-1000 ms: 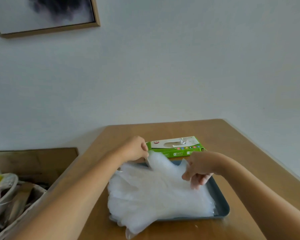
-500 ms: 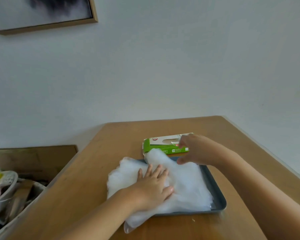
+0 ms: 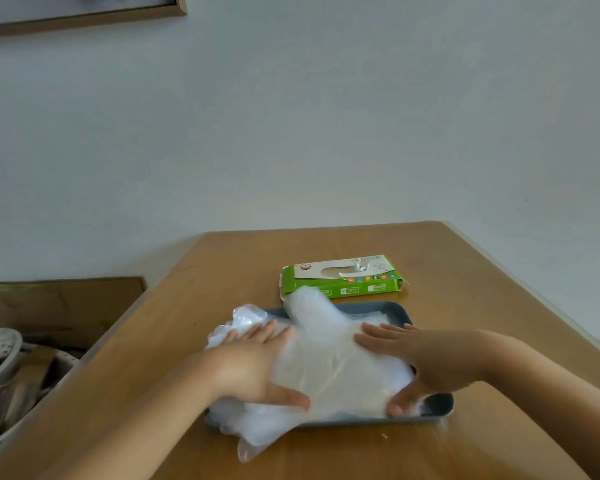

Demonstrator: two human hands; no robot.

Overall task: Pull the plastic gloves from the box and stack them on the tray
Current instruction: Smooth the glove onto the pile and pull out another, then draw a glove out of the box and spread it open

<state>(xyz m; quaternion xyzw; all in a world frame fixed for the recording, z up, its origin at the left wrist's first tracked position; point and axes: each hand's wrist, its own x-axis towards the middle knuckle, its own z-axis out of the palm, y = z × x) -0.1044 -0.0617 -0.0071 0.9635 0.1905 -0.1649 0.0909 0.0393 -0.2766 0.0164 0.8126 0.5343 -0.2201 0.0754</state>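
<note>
On my feed, the left hand (image 3: 253,368) and the right hand (image 3: 426,362) press flat on the pile of plastic gloves (image 3: 326,362), each grip released with fingers straight. The pile fills the grey tray (image 3: 442,405) and spills over its near left edge onto the wooden counter (image 3: 482,306). Just beyond the tray lies the green box (image 3: 340,289), something pale showing in its top opening.

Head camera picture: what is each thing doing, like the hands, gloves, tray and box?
Left hand: flat, pressing on gloves.
Right hand: flat, pressing on gloves.
Gloves: piled on tray, spilling over left edge.
Tray: on table, mostly covered.
Box: lying flat behind tray, untouched.
</note>
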